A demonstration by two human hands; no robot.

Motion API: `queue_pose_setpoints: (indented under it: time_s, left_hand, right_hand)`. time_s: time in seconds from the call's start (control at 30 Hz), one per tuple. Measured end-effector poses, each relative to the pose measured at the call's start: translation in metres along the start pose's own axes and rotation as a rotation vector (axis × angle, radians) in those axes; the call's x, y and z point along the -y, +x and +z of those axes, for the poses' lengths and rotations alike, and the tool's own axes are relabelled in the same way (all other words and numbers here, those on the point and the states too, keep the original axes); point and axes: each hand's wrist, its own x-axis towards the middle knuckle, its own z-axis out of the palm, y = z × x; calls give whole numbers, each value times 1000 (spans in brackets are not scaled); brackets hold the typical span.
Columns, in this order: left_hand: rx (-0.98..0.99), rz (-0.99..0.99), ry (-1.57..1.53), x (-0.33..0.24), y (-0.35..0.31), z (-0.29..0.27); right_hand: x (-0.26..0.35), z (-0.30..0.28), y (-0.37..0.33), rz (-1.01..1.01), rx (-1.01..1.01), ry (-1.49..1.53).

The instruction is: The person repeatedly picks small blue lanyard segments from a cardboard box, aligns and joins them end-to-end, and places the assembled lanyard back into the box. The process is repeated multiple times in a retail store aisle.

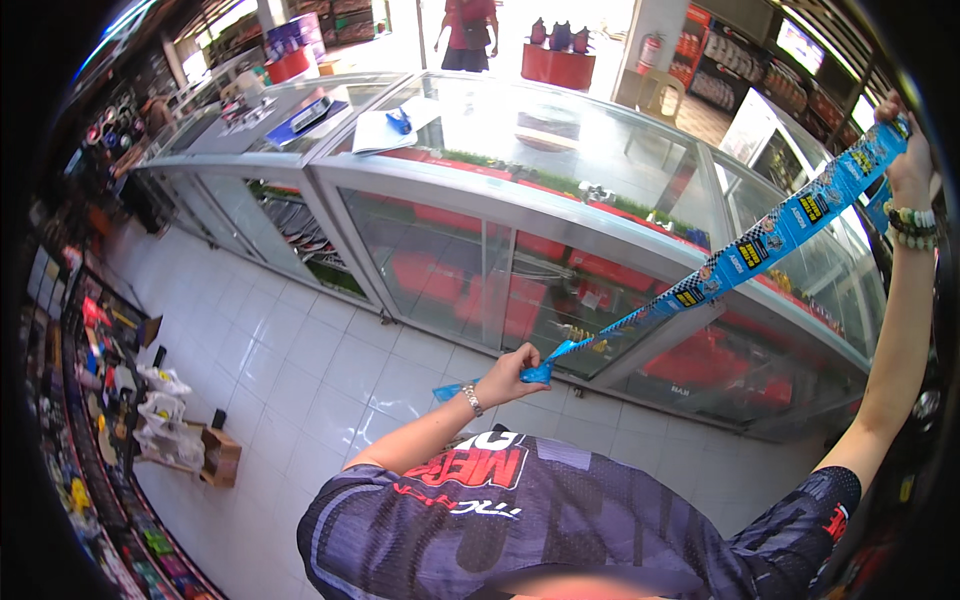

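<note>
A long blue strip of joined printed packets (pixel 770 240) stretches diagonally across the view, pulled taut between my two hands. Its lower end is twisted and bunched in my left hand (pixel 510 376), whose fingers are closed around it low in front of my body. A loose blue tail hangs out past that wrist. High at the far right, my right hand (pixel 908 165) grips the strip's upper end, with the arm raised and outstretched. The packets lie flat and wide near the right hand and narrow toward the left one.
A glass display counter (pixel 450 186) runs across in front of me. On it lie papers (pixel 380 130) and a phone-like device (pixel 312 114). A person (pixel 468 35) stands beyond. Behind me at left, plastic bags (pixel 168 432) and a cardboard box (pixel 220 455) sit on tiles beside stocked shelves (pixel 85 460).
</note>
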Motion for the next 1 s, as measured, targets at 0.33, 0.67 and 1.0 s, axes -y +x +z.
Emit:
queue_pose_setpoints:
  time_s: [0.33, 0.67, 1.0]
  left_hand:
    - [230, -76, 156, -50, -59, -50]
    - [86, 123, 340, -53, -100, -115]
    - [-266, 296, 347, 3, -127, -332]
  right_hand:
    - [-91, -49, 2, 75, -124, 136]
    - [-111, -157, 11, 73, -487, 225]
    - [-121, 21, -9, 36, -188, 524]
